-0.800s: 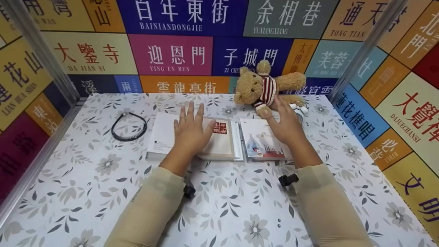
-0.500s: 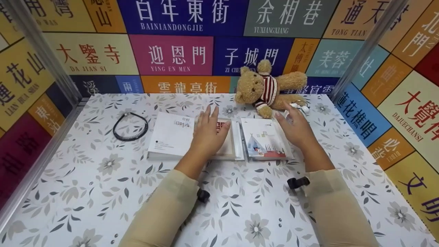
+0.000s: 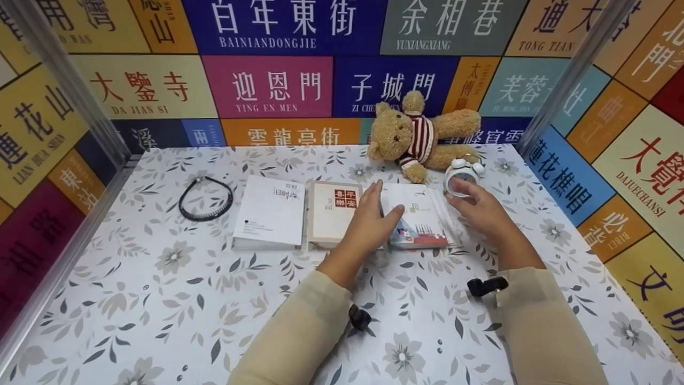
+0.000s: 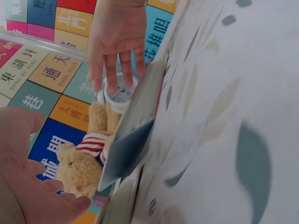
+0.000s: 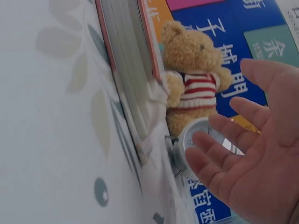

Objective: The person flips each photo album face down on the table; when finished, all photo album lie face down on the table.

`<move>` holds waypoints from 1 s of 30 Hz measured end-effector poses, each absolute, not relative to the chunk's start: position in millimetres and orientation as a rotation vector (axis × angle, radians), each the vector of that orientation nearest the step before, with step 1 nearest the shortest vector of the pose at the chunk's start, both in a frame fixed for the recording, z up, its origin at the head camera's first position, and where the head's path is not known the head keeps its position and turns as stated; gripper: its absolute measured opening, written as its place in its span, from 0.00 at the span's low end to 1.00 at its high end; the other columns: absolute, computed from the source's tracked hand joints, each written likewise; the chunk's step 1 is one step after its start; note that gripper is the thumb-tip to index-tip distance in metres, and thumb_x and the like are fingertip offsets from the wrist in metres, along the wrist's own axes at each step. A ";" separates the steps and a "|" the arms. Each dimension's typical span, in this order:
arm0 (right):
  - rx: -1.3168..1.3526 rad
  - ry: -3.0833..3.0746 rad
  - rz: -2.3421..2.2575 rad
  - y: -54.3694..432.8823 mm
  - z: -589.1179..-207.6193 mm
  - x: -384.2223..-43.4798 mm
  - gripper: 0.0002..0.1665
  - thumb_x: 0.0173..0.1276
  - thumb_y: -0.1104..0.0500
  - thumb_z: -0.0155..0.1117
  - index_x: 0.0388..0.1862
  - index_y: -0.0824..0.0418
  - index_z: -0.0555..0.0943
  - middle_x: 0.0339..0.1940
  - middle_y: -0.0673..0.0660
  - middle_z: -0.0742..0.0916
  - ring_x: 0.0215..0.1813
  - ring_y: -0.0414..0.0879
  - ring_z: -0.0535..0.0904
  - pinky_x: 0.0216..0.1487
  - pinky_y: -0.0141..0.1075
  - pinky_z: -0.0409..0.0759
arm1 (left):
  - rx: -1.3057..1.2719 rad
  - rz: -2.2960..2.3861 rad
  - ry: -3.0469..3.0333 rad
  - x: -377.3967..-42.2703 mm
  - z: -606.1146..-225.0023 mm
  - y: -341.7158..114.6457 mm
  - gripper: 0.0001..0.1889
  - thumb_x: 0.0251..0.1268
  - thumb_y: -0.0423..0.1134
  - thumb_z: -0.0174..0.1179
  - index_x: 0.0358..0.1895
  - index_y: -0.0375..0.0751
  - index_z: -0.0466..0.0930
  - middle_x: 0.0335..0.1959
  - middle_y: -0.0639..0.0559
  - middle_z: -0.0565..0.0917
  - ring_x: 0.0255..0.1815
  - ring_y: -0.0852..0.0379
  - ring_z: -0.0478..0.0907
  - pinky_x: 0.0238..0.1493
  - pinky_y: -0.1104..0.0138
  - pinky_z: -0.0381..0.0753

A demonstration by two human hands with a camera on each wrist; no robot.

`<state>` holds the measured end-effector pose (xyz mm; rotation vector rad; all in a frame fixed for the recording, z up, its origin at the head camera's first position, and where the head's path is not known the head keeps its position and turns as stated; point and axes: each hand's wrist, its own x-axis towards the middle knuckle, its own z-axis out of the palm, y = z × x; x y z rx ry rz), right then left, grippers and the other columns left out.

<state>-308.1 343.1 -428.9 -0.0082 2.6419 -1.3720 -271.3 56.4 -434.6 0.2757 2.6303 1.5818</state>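
Three books lie in a row on the flowered tabletop: a white one (image 3: 270,214), a tan one (image 3: 330,222) with a red block of characters, and an illustrated one (image 3: 422,232) with a tent picture. My left hand (image 3: 368,224) hovers over the gap between the tan and illustrated books, fingers extended, holding nothing. To the right of the illustrated book is my right hand (image 3: 486,214), its fingers overlapping a white twin-bell alarm clock (image 3: 460,172) in the head view. The right wrist view shows those fingers (image 5: 219,140) spread and loose before the clock (image 5: 187,140), gripping nothing.
A teddy bear (image 3: 419,133) in a striped sweater lies on its side at the back wall. On the left is a black toothed headband (image 3: 206,200). Crumpled translucent plastic (image 5: 159,172) sits along the illustrated book's right side. Printed panels surround the table's back and sides.
My left hand has swept right, from over the white and tan books toward the illustrated one, uncovering the first two. My right hand has shifted right and slightly toward me, revealing the alarm clock.
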 end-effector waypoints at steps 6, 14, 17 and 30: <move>-0.018 2.545 -1.398 343.6 -438.9 -309.8 0.46 0.81 0.45 0.64 0.89 0.53 0.56 0.89 0.60 0.64 0.87 0.61 0.62 0.84 0.58 0.67 | 0.232 1.570 2.525 -266.4 -445.9 68.4 0.46 0.76 0.51 0.62 0.89 0.45 0.49 0.91 0.44 0.52 0.91 0.46 0.50 0.91 0.54 0.52; -0.073 2.603 -1.087 341.9 -444.2 -308.3 0.46 0.78 0.46 0.67 0.88 0.53 0.61 0.86 0.70 0.67 0.87 0.68 0.59 0.87 0.64 0.58 | 0.166 1.572 2.434 -256.6 -451.9 81.9 0.47 0.71 0.32 0.59 0.89 0.38 0.44 0.91 0.38 0.47 0.92 0.44 0.45 0.92 0.58 0.46; -0.118 2.634 -0.985 339.0 -444.4 -308.4 0.43 0.78 0.48 0.67 0.86 0.52 0.65 0.87 0.68 0.66 0.88 0.68 0.56 0.88 0.65 0.52 | 0.130 1.562 2.423 -253.8 -452.0 82.9 0.45 0.69 0.26 0.54 0.88 0.38 0.45 0.91 0.40 0.49 0.92 0.46 0.46 0.92 0.59 0.45; -0.239 2.644 -0.948 329.6 -441.3 -303.0 0.36 0.82 0.52 0.60 0.85 0.54 0.66 0.89 0.63 0.63 0.89 0.69 0.54 0.88 0.65 0.51 | 0.095 1.793 2.269 -255.2 -449.1 79.6 0.48 0.63 0.20 0.52 0.88 0.37 0.46 0.89 0.41 0.57 0.91 0.49 0.51 0.91 0.60 0.46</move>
